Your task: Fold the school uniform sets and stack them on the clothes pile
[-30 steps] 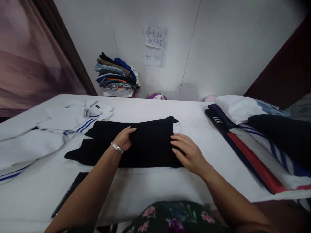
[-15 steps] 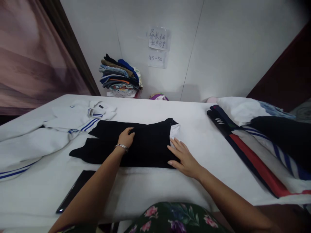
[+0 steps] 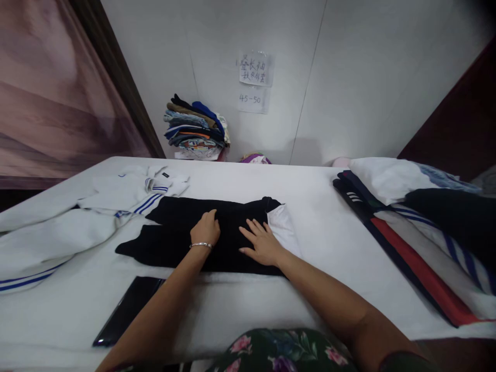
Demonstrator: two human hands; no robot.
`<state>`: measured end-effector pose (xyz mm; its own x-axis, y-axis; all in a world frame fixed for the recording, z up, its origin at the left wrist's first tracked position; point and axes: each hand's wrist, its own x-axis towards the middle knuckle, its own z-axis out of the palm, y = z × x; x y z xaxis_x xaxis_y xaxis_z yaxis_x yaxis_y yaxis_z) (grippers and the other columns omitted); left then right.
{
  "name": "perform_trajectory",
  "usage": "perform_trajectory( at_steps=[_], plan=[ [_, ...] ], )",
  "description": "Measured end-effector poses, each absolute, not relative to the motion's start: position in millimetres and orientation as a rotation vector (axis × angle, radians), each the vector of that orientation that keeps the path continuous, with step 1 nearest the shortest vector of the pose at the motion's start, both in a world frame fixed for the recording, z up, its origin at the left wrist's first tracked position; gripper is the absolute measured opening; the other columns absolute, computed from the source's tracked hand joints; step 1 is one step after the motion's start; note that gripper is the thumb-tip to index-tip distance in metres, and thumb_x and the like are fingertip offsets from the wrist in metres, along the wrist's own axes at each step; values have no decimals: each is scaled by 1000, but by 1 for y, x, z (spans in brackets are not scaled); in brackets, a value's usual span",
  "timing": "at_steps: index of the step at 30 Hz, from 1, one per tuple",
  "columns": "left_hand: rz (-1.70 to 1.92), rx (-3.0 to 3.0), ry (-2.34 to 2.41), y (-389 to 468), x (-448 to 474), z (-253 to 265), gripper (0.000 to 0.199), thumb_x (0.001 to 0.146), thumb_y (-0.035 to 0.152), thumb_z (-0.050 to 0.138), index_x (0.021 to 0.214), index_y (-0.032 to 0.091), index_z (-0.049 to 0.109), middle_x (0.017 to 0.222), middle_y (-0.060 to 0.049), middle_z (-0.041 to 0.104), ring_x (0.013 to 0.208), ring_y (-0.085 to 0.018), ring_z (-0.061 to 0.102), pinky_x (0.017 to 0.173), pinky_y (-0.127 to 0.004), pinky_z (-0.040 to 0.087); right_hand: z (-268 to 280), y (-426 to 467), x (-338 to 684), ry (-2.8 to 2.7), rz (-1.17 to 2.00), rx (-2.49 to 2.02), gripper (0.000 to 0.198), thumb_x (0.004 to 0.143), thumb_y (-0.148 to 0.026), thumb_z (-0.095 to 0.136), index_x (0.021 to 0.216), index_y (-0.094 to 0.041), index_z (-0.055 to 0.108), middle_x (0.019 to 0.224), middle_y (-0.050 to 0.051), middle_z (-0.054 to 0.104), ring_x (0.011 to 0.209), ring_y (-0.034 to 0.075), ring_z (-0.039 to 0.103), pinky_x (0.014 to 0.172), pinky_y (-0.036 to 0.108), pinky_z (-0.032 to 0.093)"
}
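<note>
A black garment (image 3: 174, 235) lies flat across the middle of the table, two narrow ends pointing left and a white part (image 3: 283, 227) showing at its right end. My left hand (image 3: 205, 228), with a silver bracelet at the wrist, rests on the middle of the garment with its fingers curled against the cloth. The fingertips are partly hidden. Spread out flat, my right hand (image 3: 261, 243) presses on the black cloth just left of the white part.
A white top with blue stripes (image 3: 112, 194) is spread at the left. Near the front edge lies a black glossy flat thing (image 3: 127, 312), partly behind my left forearm. Several garments, including a red and navy one (image 3: 411, 263), are piled at the right. Folded clothes (image 3: 197, 129) are stacked beyond the table.
My right hand has slid left from the garment's right edge onto the black cloth, uncovering more of the white part. The left hand has shifted slightly right and its fingers look more curled.
</note>
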<state>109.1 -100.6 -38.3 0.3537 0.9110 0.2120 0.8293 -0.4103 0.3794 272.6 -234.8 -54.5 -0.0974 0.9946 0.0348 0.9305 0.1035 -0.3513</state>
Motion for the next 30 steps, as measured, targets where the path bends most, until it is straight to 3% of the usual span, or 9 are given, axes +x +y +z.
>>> perform_trajectory(
  at_steps=[5, 8, 11, 15, 21, 27, 30],
  plan=[
    [782, 2720, 1090, -124, 131, -29, 43, 90, 34, 44, 128, 16, 54, 140, -14, 49, 135, -29, 35, 112, -47, 22, -57, -236, 276, -2088, 364, -1876, 71, 87, -59, 46, 147, -25, 29, 156, 12, 18, 144, 31, 12, 113, 56, 13],
    [488, 2725, 964, -128, 141, -44, 47, 91, 39, 44, 131, 15, 52, 142, -14, 47, 135, -28, 37, 111, -47, 24, -48, -234, 283, -2019, 447, -1827, 51, 89, -46, 48, 135, -23, 49, 151, 10, 33, 141, 27, 24, 113, 51, 21],
    [345, 2668, 1008, -125, 141, -61, 50, 92, 40, 42, 133, 14, 49, 140, -15, 48, 134, -27, 38, 111, -47, 26, -32, -227, 299, -1878, 237, -1824, 37, 93, -30, 40, 124, -22, 59, 143, 7, 46, 139, 22, 30, 115, 47, 19],
    [400, 2662, 1019, -123, 137, -70, 51, 92, 40, 42, 134, 13, 48, 142, -15, 47, 135, -26, 37, 112, -46, 23, -25, -210, 331, -1842, -7, -1978, 49, 93, -39, 43, 136, -17, 46, 152, 11, 31, 143, 27, 15, 115, 51, 7],
    [407, 2681, 1016, -124, 136, -72, 50, 91, 40, 43, 133, 13, 48, 142, -15, 46, 135, -27, 37, 112, -47, 25, -60, -189, 365, -1733, 290, -2202, 44, 94, -44, 38, 125, -17, 55, 140, 11, 49, 137, 29, 30, 109, 55, 18],
    [386, 2696, 1058, -124, 136, -73, 51, 92, 42, 41, 134, 13, 47, 142, -12, 46, 136, -24, 36, 113, -45, 25, -69, -208, 382, -1429, 460, -1991, 48, 90, -45, 44, 132, -22, 52, 147, 5, 40, 141, 21, 25, 116, 44, 15],
    [386, 2703, 1065, -125, 136, -73, 52, 92, 42, 40, 135, 12, 46, 143, -12, 46, 136, -24, 36, 114, -44, 24, -76, -241, 388, -978, 494, -1902, 57, 88, -44, 46, 139, -19, 43, 150, 8, 34, 139, 22, 31, 114, 40, 26]
  ],
)
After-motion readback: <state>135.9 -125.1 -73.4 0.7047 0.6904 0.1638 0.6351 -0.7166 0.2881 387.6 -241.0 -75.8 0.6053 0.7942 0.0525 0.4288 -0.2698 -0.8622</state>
